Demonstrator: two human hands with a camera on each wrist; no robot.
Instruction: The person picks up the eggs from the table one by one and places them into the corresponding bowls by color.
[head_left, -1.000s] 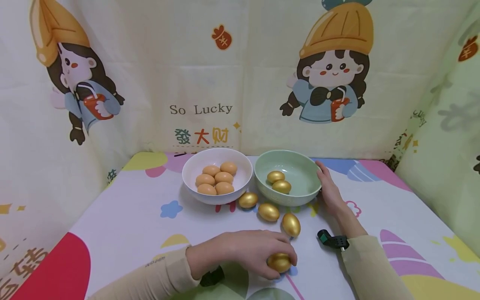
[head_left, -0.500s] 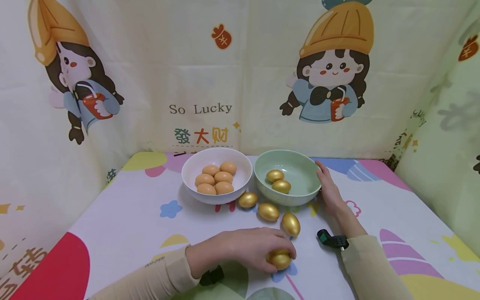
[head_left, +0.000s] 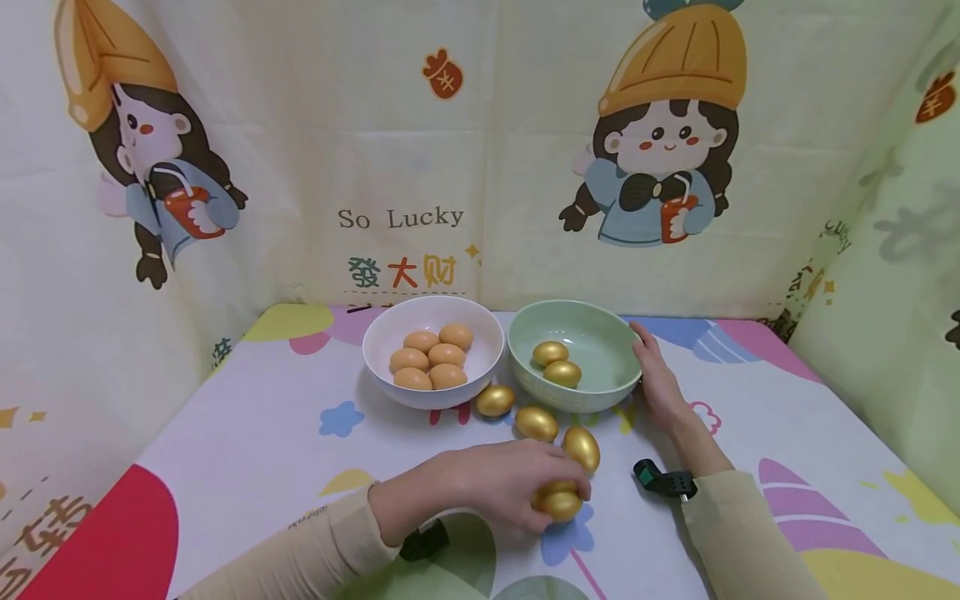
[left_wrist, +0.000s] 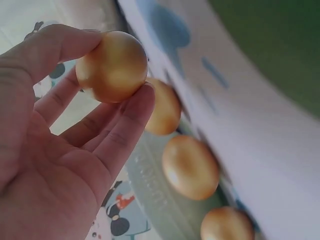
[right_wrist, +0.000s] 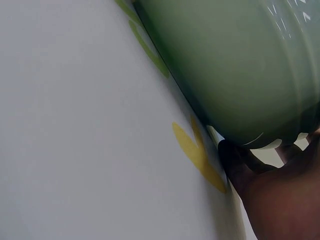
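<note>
My left hand [head_left: 517,483] pinches a golden egg [left_wrist: 114,67] between thumb and fingertips, near the front of the table. Just beyond it, three more golden eggs [head_left: 581,450] lie in a slanting row that leads to the gap between two bowls. The right hand [head_left: 662,379] holds the light green bowl [head_left: 573,402] by its right side, its fingers along the outer wall. Two golden eggs [head_left: 562,373] lie inside that bowl, toward its left. In the right wrist view, fingertips [right_wrist: 237,152] meet the bowl's wall low down, close over the tabletop.
A white bowl [head_left: 433,398] with several brown eggs [head_left: 447,354] stands directly left of the green one. A colourful printed cloth [head_left: 247,433] covers the table. Cartoon-printed curtains [head_left: 525,167] enclose the back and both sides.
My left hand has shifted a little away from me, toward the row of eggs, carrying the pinched golden egg. The right hand and both bowls have stayed in place.
</note>
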